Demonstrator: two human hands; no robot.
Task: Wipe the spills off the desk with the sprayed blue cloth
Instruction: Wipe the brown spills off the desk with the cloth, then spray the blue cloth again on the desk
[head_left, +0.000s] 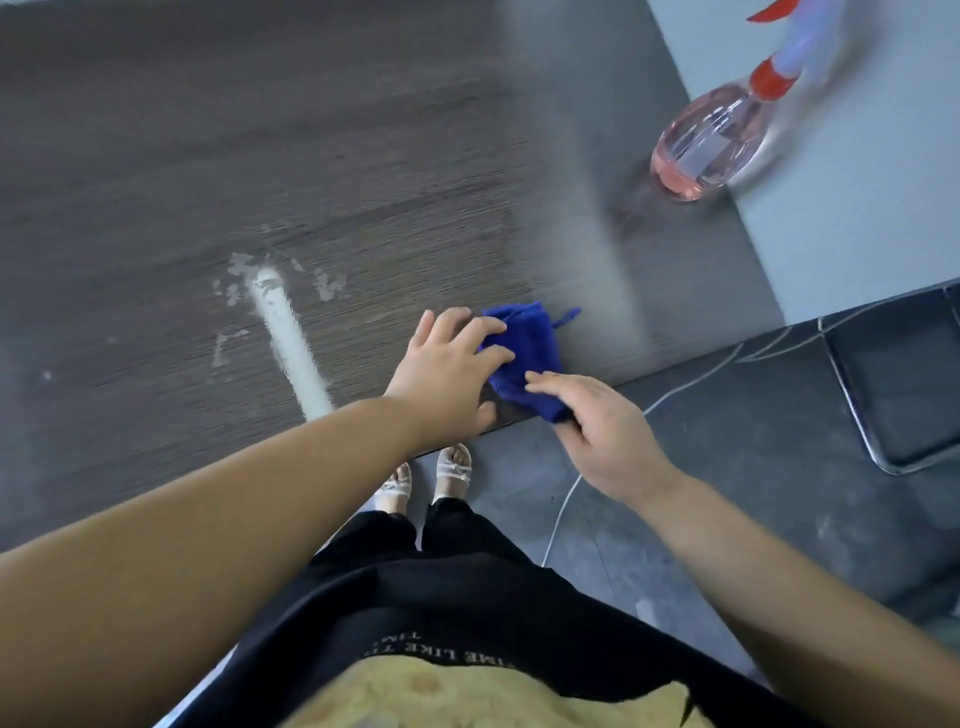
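A folded blue cloth lies at the front edge of the dark wood-grain desk, its near end hanging over the edge. My left hand rests on the cloth's left side with straight fingers spread over it. My right hand pinches the cloth's near end between thumb and fingers at the desk edge. Pale wet spills lie scattered on the desk, left of the cloth, around a bright streak of reflected light.
A clear spray bottle with pink liquid and a red collar stands at the desk's far right, near the grey wall. A black chair with a metal frame and a white cable are on the dark floor to the right.
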